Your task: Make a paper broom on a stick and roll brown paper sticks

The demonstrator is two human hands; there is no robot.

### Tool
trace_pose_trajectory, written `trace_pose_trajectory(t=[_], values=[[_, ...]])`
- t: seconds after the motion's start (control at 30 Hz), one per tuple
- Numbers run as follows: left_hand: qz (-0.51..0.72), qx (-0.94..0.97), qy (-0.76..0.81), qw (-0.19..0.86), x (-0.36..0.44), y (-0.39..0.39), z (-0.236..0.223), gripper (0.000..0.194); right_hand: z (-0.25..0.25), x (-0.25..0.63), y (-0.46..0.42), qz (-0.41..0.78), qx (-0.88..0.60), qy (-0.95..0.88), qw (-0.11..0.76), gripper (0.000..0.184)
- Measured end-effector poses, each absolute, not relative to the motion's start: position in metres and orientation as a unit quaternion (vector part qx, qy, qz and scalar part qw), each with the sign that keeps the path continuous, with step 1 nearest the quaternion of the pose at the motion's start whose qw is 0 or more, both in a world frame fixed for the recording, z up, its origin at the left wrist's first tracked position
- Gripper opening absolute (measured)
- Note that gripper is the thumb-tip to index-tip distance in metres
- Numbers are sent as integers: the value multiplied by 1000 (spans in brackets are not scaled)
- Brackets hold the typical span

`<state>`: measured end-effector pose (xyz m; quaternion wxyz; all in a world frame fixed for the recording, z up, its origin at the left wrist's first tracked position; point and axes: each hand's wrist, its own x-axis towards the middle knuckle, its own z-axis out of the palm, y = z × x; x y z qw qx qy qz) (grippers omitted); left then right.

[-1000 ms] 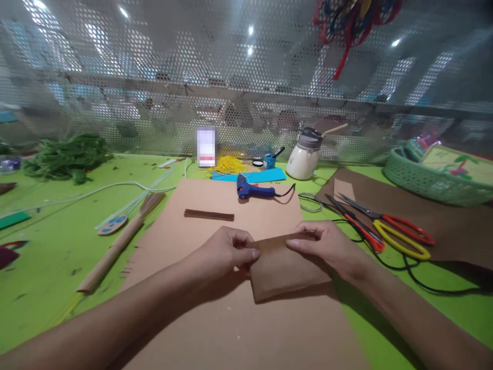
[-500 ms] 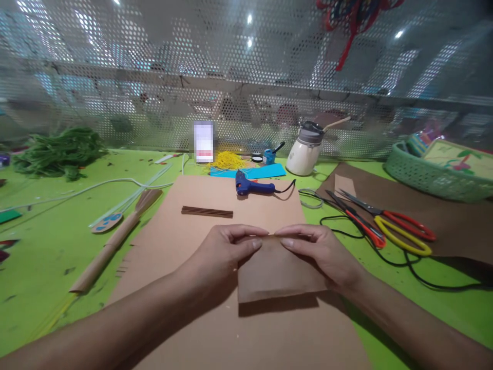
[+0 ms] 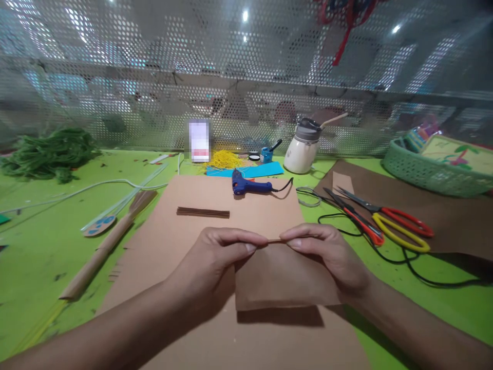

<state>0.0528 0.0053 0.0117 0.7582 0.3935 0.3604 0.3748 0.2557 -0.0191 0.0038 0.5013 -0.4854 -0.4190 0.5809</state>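
Note:
A sheet of brown paper (image 3: 285, 280) hangs between my hands, a little above the large tan paper sheet (image 3: 208, 329). My left hand (image 3: 221, 252) pinches its far edge between thumb and fingers, left of the middle. On the other side my right hand (image 3: 329, 252) pinches that same edge. Between the fingertips the edge shows as a narrow folded or rolled strip. Beyond my left hand lies a flat pleated brown paper strip (image 3: 203, 212). A blue glue gun (image 3: 250, 184) rests on its side farther back.
Scissors with red and yellow handles (image 3: 404, 231) and a red-handled cutter (image 3: 362, 221) lie at right on dark brown paper (image 3: 370, 195). A rolled brown paper tube (image 3: 103, 252) lies left. Behind are a white bottle (image 3: 302, 151), a blue paint jar (image 3: 266, 154) and a green basket (image 3: 435, 172).
Both hands have come slightly nearer with the brown paper and moved a little apart. Its far edge now shows as a narrow strip. The view has shifted slightly.

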Motion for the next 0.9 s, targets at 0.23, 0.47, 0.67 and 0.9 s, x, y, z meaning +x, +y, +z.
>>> trace_pose_trajectory(t=[0.23, 0.47, 0.67, 0.9], values=[[378, 423, 347, 747, 49, -1, 18, 3, 11, 259, -25, 590, -445, -432, 518, 7], [345, 502, 358, 708, 41, -3, 20, 7, 9, 263, -30, 568, -441, -465, 517, 7], [336, 451, 333, 757, 46, -4, 24, 15, 5, 265, -32, 528, -441, -525, 501, 8], [272, 419, 365, 786, 57, -7, 30, 30, 2, 263, -31, 509, -424, -564, 493, 10]])
